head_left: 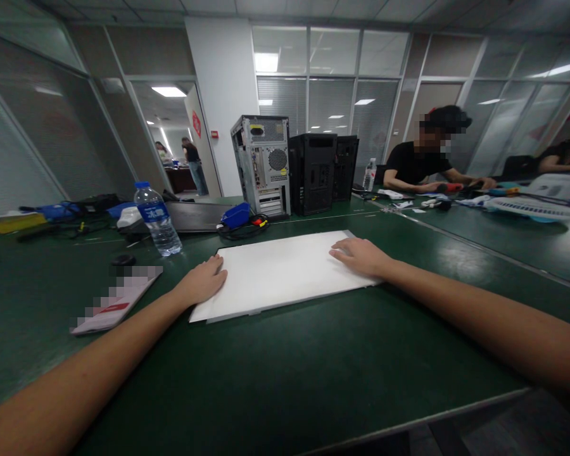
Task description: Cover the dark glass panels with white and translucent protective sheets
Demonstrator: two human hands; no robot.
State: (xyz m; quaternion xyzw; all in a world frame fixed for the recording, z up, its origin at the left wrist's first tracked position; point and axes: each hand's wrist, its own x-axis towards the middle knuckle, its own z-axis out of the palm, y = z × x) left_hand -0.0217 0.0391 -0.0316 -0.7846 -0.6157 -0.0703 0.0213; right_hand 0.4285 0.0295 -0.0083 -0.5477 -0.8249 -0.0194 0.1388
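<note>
So the white sheet [275,275] is laid flat on the green tabletop [285,380], smack in the middle, with its long axis run left to right and kinda skewed: the left end is set a bit nearer, the right end a bit farther. A thin greyish layer [215,320] is seen peeking out along the near side, but what it belongs to can't be told. Basically the whole thing is bracketed by two hands. The left edge is covered by the left hand [202,280], fingers draped over it and loosely spread; the right end is covered by the right hand [365,258], palm down, thumb and fingers parted, nothing clutched. Neither can really be called nearer, since contact is made by both, one per end; the right one is just placed a touch farther off. Whether an edge is hooked from underneath can't be made out. Going outward, a water bottle [158,220] is stood off the far left corner, and a pinkish packet [111,311] is left lying nearer and farther left. Past the far edge, a blue plug-like thing [235,216] is parked by a grey computer tower [270,142], with black towers [313,174] lined up to its right
</note>
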